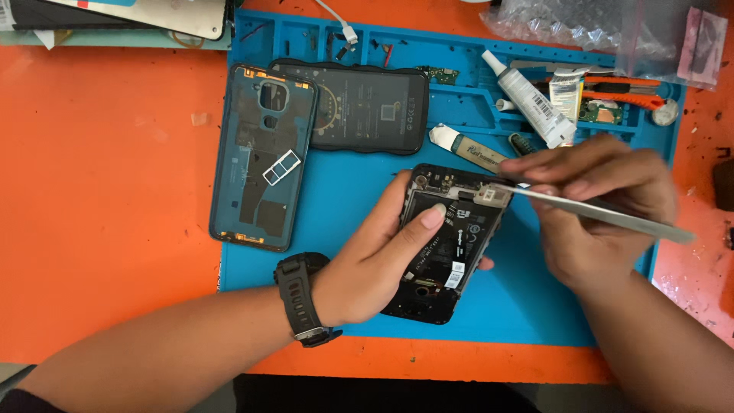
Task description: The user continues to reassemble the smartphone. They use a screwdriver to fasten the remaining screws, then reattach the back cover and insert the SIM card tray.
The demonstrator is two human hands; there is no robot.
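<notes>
A left hand (pixel 375 268) wraps its fingers around an opened black smartphone with its back removed (pixel 447 241), thumb pressed on the battery, on a blue silicone work mat (pixel 344 206) atop the orange desk (pixel 107 214). The right hand (pixel 596 206) pinches slim metal tweezers (pixel 589 210), tips at the phone's upper edge. The light, rigid phone looks fragile inside; its side frame seems the safest hold.

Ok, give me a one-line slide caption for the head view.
Left hand steadies an opened smartphone on a blue repair mat while the right hand works metal tweezers at its top edge.
</notes>
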